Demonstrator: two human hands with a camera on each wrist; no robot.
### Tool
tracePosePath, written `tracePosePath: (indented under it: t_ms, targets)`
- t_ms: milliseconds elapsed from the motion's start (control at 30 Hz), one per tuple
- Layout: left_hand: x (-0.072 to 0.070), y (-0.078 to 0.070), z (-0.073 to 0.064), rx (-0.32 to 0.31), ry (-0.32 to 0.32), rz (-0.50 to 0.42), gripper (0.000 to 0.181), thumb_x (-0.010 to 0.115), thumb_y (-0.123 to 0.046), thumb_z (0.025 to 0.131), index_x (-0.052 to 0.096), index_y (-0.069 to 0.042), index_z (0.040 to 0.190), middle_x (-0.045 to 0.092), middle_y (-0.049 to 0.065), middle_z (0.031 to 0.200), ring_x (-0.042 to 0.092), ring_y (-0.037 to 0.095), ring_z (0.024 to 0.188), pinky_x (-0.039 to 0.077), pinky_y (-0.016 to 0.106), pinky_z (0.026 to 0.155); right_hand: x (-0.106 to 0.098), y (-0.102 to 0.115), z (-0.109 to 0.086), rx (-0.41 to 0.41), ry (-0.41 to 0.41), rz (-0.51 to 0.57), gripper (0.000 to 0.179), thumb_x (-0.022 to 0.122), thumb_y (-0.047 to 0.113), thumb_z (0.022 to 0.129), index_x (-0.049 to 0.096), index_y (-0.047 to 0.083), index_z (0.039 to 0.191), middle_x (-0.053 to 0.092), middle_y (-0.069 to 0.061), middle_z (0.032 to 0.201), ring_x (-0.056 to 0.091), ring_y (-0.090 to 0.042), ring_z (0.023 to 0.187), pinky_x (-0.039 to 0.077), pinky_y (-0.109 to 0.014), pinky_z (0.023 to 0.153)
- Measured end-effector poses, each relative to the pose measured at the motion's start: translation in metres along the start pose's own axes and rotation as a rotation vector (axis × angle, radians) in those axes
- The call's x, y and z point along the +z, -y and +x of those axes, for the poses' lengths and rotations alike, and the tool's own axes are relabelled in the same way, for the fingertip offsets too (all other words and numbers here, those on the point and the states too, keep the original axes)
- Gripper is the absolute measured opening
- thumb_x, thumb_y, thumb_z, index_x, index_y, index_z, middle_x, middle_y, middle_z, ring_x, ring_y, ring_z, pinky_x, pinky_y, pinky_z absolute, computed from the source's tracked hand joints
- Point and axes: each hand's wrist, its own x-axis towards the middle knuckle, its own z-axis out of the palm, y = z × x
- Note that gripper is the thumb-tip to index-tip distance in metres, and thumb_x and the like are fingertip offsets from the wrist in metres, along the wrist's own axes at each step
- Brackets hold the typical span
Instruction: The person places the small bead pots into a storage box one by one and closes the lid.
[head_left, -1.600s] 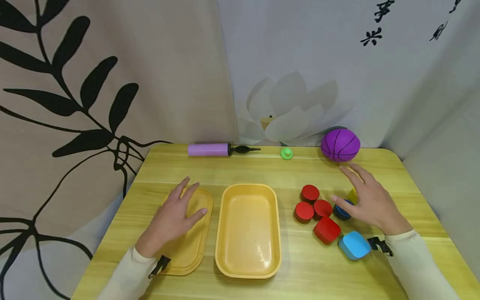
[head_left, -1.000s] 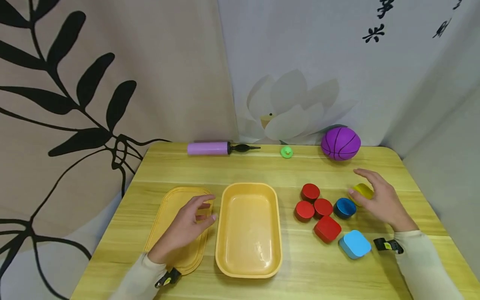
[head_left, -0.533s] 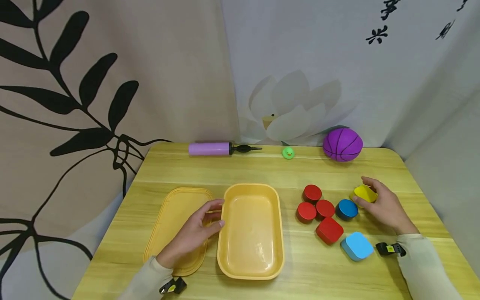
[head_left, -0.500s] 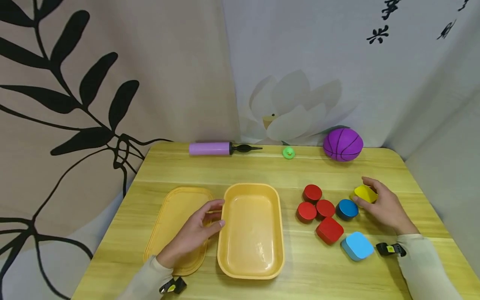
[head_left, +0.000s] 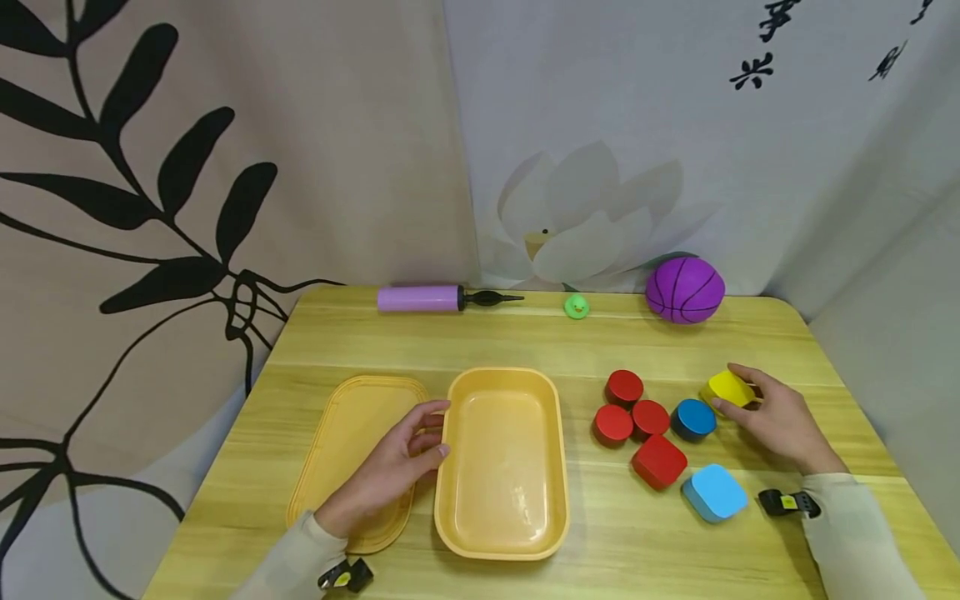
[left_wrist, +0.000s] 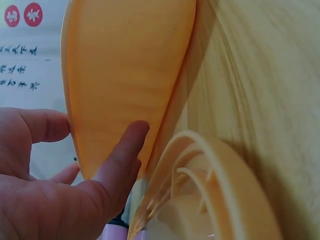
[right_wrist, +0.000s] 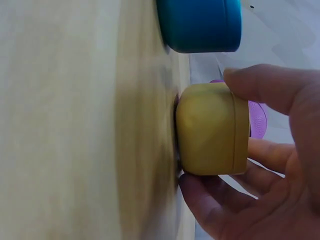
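Observation:
My right hand (head_left: 780, 421) holds a small yellow box (head_left: 727, 388) at the right of the table, its thumb on one side and fingers on the opposite side. The right wrist view shows the box (right_wrist: 212, 129) low at the tabletop, rounded at the corners, with a seam along it. My left hand (head_left: 390, 462) is at the left wall of a deep yellow-orange container (head_left: 556, 467). In the left wrist view its fingertips touch the outside of the container (left_wrist: 125, 65), fingers fairly straight. Under that wrist lies a flat lid (head_left: 360, 408) of matching colour.
Left of the yellow box sit a dark blue round box (head_left: 693, 418), several red boxes (head_left: 650, 418) and a light blue box (head_left: 715, 492). Along the back edge stand a purple hand pump (head_left: 420, 298), a green duck-faced toy (head_left: 577, 306) and a purple ball (head_left: 686, 289).
My left hand has moved right from over the lid to the container's left wall. My right hand has come down and out to the right, and grips the yellow box.

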Motion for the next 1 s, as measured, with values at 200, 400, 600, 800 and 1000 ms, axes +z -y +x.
tracePosePath:
  t_ms: [200, 400, 600, 800, 1000]
  targets:
    - [0.000, -0.002, 0.000, 0.002, 0.009, -0.006, 0.064, 0.061, -0.011, 0.108, 0.031, -0.017, 0.165, 0.040, 0.023, 0.159, 0.052, 0.044, 0.140, 0.061, 0.040, 0.092, -0.001, 0.002, 0.000, -0.015, -0.012, 0.019, 0.078, 0.075, 0.039, 0.099, 0.044, -0.005, 0.156, 0.049, -0.038, 0.151, 0.059, -0.053, 0.123, 0.055, -0.058, 0.094]
    - [0.002, -0.002, 0.001, 0.010, 0.024, 0.009, 0.065, 0.059, -0.011, 0.109, 0.030, -0.018, 0.166, 0.039, 0.025, 0.160, 0.051, 0.044, 0.140, 0.060, 0.039, 0.095, -0.007, 0.009, -0.002, -0.023, -0.018, 0.052, 0.078, 0.077, 0.038, 0.098, 0.045, -0.002, 0.157, 0.049, -0.036, 0.151, 0.059, -0.051, 0.122, 0.060, -0.021, 0.083]
    - [0.003, -0.001, 0.002, -0.003, 0.002, 0.026, 0.063, 0.059, -0.011, 0.108, 0.032, -0.018, 0.165, 0.041, 0.024, 0.158, 0.053, 0.043, 0.138, 0.061, 0.039, 0.093, -0.012, 0.025, -0.003, -0.091, -0.050, 0.094, 0.074, 0.080, 0.032, 0.097, 0.048, 0.000, 0.156, 0.052, -0.033, 0.149, 0.059, -0.047, 0.119, 0.041, 0.004, 0.077]
    - [0.002, 0.001, 0.005, -0.029, -0.028, 0.041, 0.060, 0.060, -0.016, 0.109, 0.036, -0.020, 0.163, 0.043, 0.020, 0.156, 0.056, 0.039, 0.135, 0.061, 0.041, 0.090, -0.014, 0.047, -0.003, -0.160, -0.078, 0.087, 0.070, 0.082, 0.031, 0.095, 0.053, 0.003, 0.153, 0.058, -0.028, 0.145, 0.061, -0.029, 0.114, 0.044, 0.003, 0.081]
    - [0.002, 0.001, 0.007, -0.030, -0.042, 0.043, 0.057, 0.059, -0.018, 0.109, 0.037, -0.019, 0.162, 0.045, 0.020, 0.154, 0.057, 0.038, 0.131, 0.062, 0.041, 0.087, -0.013, 0.074, -0.003, -0.181, -0.053, 0.103, 0.069, 0.084, 0.030, 0.093, 0.056, 0.003, 0.151, 0.061, -0.025, 0.145, 0.065, -0.037, 0.114, 0.053, -0.007, 0.083]
